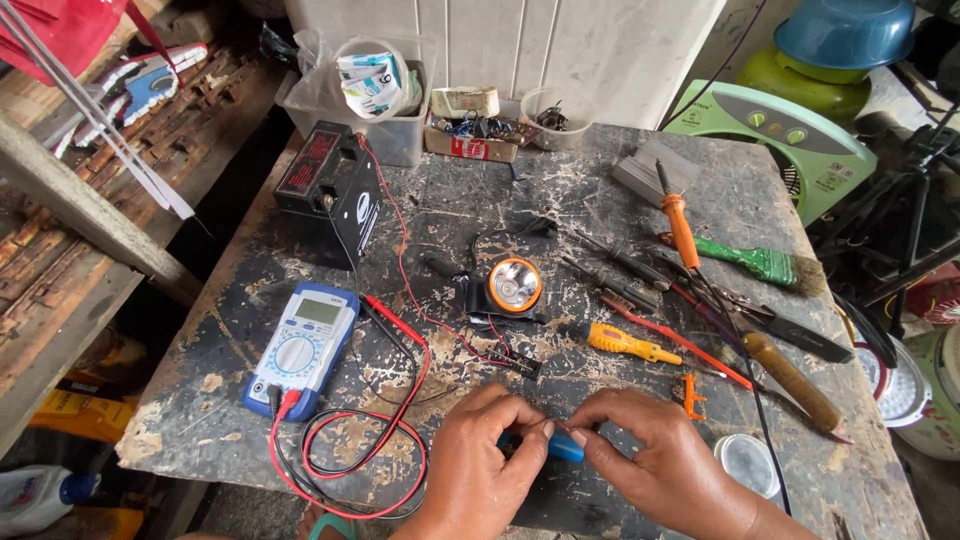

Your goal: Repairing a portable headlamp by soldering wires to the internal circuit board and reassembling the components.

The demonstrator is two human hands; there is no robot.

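Both hands meet at the near edge of the scarred surface [600, 170]. The left hand [480, 450] and right hand [660, 455] pinch a small blue tool [563, 447] between closed fingertips. Just beyond them lie a yellow screwdriver [630, 345] and an orange-rimmed headlamp [514, 285]. A blue multimeter [302, 345] sits left of the left hand.
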